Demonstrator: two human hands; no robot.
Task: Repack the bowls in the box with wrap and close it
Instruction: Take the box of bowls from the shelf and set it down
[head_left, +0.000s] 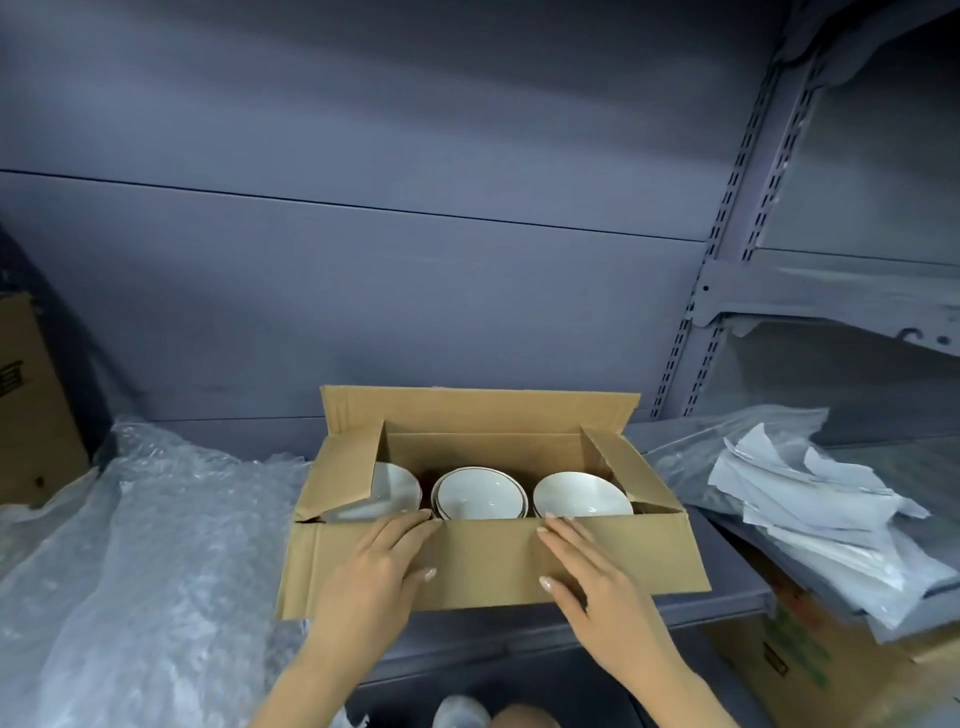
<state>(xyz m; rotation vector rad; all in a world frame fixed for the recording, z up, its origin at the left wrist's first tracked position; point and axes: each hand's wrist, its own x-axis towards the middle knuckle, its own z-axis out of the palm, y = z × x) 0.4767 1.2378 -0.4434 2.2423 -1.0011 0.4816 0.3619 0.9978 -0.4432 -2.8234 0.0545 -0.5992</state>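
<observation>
Head view: brown corrugated cardboard box (488, 561) on grey metal shelf (727, 603), white ceramic bowls (480, 496) unwrapped inside. I see my left hand (376, 566) and right hand (589, 571) flat, fingers straight, on the near flap, presumably folding it. Clear bubble wrap (145, 545) at nine o'clock; crumpled white paper (810, 514) at three. Far flap upright, room behind.

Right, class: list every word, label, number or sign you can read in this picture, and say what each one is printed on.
None can be read.
Brown box at far left: dark print on its side, too blurred to read.
Carton at lower right: green print and a small dark mark, too blurred to read.
Open box with the bowls: no print shows.
Papers at right: no print legible.
</observation>
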